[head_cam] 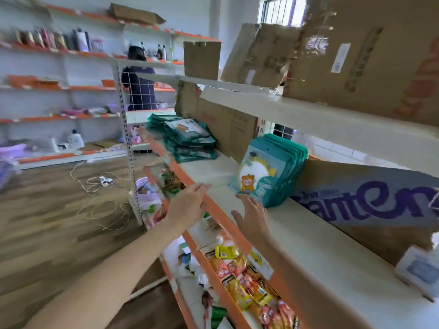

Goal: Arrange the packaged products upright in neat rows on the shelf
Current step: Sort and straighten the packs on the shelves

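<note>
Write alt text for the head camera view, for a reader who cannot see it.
Two open hands, left hand and right hand, reach toward a shelf where a short row of teal packets stands upright, leaning back. A flat pile of the same packets lies further along, before a cardboard box.

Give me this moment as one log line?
left hand: open, empty | right hand: open, by upright teal packs | flat teal pile: untouched
</note>
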### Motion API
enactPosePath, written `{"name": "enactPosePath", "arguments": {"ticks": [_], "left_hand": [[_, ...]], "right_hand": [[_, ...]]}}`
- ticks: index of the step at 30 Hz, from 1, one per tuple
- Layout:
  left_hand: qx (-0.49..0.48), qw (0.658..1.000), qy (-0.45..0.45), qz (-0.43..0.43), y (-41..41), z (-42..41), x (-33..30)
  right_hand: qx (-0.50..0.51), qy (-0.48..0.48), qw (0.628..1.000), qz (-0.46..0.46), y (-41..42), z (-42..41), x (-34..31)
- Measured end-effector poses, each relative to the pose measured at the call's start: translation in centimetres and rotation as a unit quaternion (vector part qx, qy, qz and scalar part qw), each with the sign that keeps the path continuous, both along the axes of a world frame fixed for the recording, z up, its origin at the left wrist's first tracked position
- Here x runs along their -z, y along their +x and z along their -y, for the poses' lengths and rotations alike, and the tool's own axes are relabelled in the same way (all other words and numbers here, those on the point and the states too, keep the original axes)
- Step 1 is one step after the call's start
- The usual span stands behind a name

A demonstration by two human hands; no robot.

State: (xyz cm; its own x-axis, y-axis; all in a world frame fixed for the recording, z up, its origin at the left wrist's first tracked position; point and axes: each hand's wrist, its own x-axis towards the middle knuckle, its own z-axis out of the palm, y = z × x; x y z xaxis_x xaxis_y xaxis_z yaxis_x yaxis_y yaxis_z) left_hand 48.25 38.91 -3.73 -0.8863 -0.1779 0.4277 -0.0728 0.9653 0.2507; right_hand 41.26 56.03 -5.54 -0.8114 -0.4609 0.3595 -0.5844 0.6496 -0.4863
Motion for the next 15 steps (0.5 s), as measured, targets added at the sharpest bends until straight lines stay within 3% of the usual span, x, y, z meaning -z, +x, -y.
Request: {"name": "enactPosePath", "arguments": {"ticks": [15], "left_hand": [[-0.012, 0.998, 0.058, -0.014, -3.0, 19.2, -2.6]], "right_hand": [[-0.039, -0.078, 0.994, 0.062, -7.9, 16.8, -2.9]]}}
